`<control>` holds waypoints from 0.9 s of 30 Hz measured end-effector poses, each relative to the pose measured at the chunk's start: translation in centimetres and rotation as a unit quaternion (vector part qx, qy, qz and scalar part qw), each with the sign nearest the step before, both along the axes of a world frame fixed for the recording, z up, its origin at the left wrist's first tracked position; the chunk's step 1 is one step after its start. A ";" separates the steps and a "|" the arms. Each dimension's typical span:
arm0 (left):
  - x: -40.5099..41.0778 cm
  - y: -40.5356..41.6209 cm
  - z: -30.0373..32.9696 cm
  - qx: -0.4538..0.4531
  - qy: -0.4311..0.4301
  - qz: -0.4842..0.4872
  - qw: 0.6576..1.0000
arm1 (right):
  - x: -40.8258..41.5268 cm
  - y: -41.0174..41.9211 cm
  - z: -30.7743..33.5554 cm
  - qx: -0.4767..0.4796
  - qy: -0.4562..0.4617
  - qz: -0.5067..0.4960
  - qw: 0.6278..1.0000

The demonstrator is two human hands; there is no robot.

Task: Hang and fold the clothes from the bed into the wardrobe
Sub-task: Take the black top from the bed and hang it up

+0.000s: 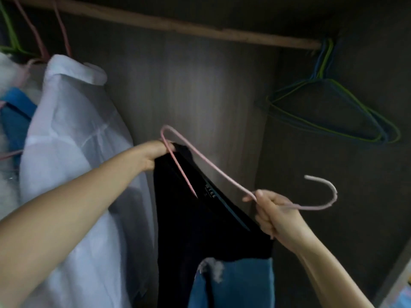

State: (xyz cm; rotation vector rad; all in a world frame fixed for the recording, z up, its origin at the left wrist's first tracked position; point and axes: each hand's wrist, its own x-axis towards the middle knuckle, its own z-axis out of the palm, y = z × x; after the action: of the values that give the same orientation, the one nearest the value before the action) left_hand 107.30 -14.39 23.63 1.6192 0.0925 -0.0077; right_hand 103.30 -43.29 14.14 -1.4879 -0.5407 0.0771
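You held one pink hanger (224,177) inside the wardrobe (189,90), tilted, its hook pointing right; your left hand (153,155) had its fingers curled round the hanger's left shoulder together with the edge of one black garment (200,236), and your right hand (270,213) gripped the hanger's neck just below the hook, fingers wrapped tight; the black garment hung between your two hands, one hanger arm passing into its neck opening; one piece of blue denim (240,283) showed in front of its lower part. One wooden rail (178,26) ran above; at its right end hung a bunch of empty blue and green hangers (338,112), too overlapped to count; at left one white shirt (73,152) hung on a pink hanger, a blue garment (15,112) beside it.
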 end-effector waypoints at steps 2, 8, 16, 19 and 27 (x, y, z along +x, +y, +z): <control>0.5 1.8 -1.4 0.069 -0.005 0.028 0.997 | -0.7 -1.1 0.8 -0.106 -0.020 -0.007 0.994; 2.4 0.7 -5.3 0.321 -0.030 0.114 0.940 | -2.0 -1.4 3.4 -0.429 -0.001 -0.040 0.903; 2.1 -5.8 -6.5 0.362 -0.103 0.017 0.926 | -1.0 1.8 6.5 -0.280 0.126 -0.021 0.952; 1.8 -6.1 -6.7 0.324 -0.051 -0.017 0.945 | -0.2 4.3 7.0 -0.256 0.176 0.019 0.950; -1.1 2.2 -2.7 0.035 -0.091 0.024 0.995 | 2.3 7.7 14.5 -0.039 0.144 0.016 0.989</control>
State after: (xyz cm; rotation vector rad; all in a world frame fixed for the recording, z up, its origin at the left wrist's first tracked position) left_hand 106.25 -12.23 20.97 1.6797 -0.0082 0.1817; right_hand 105.59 -35.56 28.63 -1.5118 -0.3303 0.3370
